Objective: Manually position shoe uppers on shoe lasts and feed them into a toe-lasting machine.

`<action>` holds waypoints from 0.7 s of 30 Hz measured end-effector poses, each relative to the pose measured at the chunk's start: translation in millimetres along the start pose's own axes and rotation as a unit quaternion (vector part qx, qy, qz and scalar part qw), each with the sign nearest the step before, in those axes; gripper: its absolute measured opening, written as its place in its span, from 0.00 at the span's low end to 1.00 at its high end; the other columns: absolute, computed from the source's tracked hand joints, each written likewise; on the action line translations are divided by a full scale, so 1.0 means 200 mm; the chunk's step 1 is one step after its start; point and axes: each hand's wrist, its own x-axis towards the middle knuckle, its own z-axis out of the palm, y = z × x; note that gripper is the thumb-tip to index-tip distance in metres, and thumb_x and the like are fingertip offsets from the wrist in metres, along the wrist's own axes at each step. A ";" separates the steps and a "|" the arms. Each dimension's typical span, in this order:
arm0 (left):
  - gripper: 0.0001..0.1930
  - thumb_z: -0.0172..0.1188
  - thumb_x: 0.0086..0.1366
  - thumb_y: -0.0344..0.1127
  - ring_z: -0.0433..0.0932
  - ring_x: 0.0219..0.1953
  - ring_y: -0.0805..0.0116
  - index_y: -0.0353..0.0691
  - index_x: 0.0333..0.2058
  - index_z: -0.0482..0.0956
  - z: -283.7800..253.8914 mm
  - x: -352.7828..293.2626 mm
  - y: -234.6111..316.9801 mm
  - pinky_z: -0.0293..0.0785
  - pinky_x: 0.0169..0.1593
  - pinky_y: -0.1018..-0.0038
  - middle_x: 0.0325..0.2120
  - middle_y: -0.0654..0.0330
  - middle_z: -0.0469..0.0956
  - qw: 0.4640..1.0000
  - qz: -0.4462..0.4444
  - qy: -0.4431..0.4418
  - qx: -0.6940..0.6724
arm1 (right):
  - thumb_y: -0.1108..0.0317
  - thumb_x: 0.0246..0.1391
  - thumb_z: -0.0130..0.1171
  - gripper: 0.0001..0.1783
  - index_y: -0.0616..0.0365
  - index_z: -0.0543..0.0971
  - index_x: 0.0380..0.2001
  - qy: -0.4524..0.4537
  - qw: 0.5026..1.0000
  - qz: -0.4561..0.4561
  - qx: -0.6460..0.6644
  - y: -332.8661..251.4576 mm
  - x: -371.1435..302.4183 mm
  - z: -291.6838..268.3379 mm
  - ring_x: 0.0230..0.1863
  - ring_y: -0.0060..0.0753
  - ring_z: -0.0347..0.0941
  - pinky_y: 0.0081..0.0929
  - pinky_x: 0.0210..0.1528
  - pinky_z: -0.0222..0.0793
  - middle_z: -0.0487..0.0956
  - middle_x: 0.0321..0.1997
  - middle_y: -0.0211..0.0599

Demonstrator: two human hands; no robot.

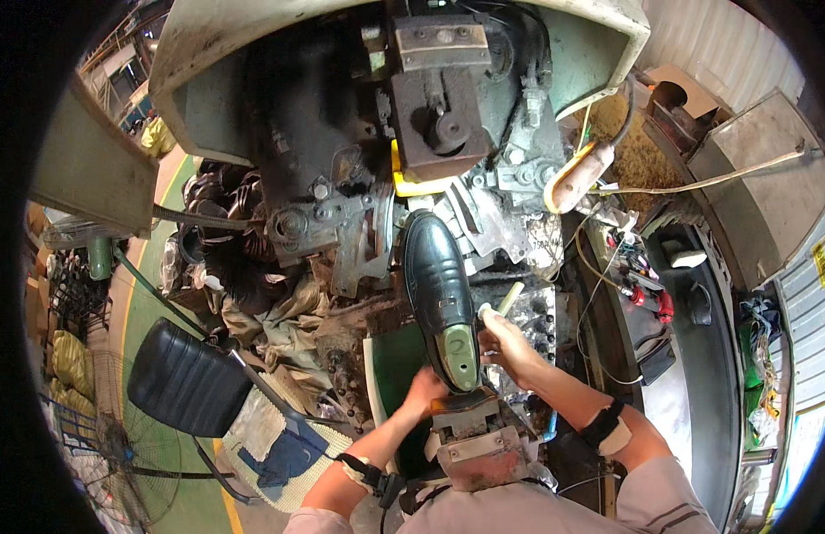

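Note:
A black leather shoe [437, 271] points away from me, toe toward the machine. A green shoe last [460, 349] fills its opening and shows at the heel end. My left hand [427, 389] is against the left side of the heel, its fingers hidden behind the shoe. On the right of the heel, my right hand [510, 347] is closed, with its thumb pointing forward beside the shoe. A pale stick-like handle [511, 297] juts up from its fingers; the far part cannot be made out. Small white material shows at the thumb tip.
A grimy machine [443, 98] with metal plates stands ahead, and a metal block [483, 454] sits just behind the heel. At left are a black-backed chair [188, 374] and a fan [119, 436]. A lamp-like fixture [579, 178] hangs at right, above a tray [639, 285] of tools.

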 end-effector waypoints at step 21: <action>0.19 0.65 0.59 0.39 0.82 0.39 0.65 0.37 0.47 0.78 -0.69 -1.00 1.05 0.79 0.46 0.67 0.38 0.59 0.82 0.845 0.006 0.438 -0.308 | 0.67 0.56 0.67 0.32 0.62 0.70 0.63 -0.094 0.834 -0.436 -0.324 0.05 -0.63 0.10 0.58 0.39 0.76 0.35 0.60 0.70 0.79 0.55 0.47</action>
